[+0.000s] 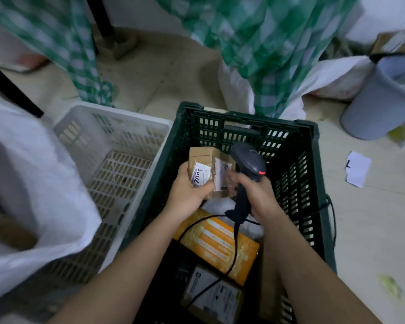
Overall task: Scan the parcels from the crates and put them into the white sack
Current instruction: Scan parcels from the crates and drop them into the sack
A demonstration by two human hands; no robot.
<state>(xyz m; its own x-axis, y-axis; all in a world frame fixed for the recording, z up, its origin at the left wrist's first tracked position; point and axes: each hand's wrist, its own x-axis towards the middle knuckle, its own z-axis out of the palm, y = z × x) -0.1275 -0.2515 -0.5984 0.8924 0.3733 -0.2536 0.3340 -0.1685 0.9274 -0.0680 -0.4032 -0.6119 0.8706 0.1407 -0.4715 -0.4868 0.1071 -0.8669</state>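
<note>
— What did your hands hold at that moment?

— Your left hand (188, 192) gripped a small brown parcel (211, 169) from its left side, thumb curled over the white label. Your right hand (255, 195) was closed around the handle of the black scanner (248, 174), and its fingertips also touched the parcel's right edge. The scanner head covered the far right corner of the parcel, so you could not see that part.

— Where was the parcel?

— Above the dark green crate (297, 183), not resting on anything. Below your grip lay an orange parcel (220, 244), and nearer to you a brown box with a label (213, 298), partly hidden by your forearms. Something white under your right hand was too covered to name. The label print was blurred; I could not read it.

— And the white sack?

— The white sack (40, 183) stood far left of your grip, cut by the frame edge. A white crate (117, 174) was between it and the green one.
</note>
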